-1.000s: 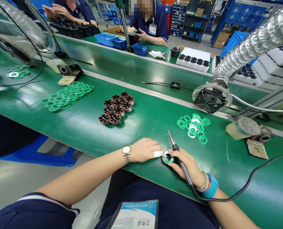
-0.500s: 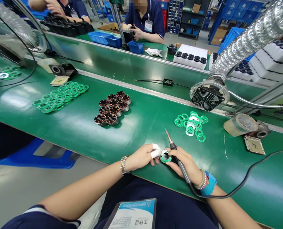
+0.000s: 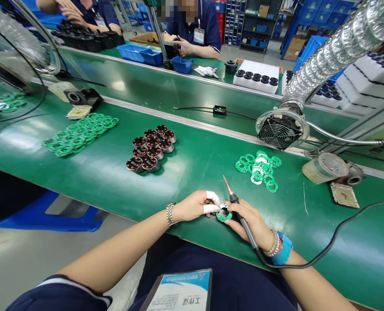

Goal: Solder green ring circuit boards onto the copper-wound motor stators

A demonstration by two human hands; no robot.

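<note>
The ring-shaped part (image 3: 223, 218) was between your two hands, close to the near edge of the tabletop (image 3: 192, 172) and straight in front of you. Its green face was turned up toward you, and its dark round opening showed. Being round, it offered no long axis to line up with.

Your right hand (image 3: 259, 223) pinched it from the right, the thumb along its near side and a finger at its far side. Your left hand (image 3: 192, 206) was at its left, with white-wrapped fingers bent inward and their tips at the rim. Whether those tips gripped the rim or something small beside it, I could not tell. Both hands were about equally near, but the right had the clearer hold.

The soldering iron (image 3: 248, 231) lay slanted across your right hand. Its long axis ran from the cable end at lower right, near your wrist, to the bare metal tip (image 3: 226, 180), which pointed forward and slightly left. That tip stood beyond the ring, on the side away from your body, and was apart from it.

Loose green rings (image 3: 257, 176) lay farther forward and to the right; copper-wound cores (image 3: 150, 163) stood grouped forward and to the left.
</note>
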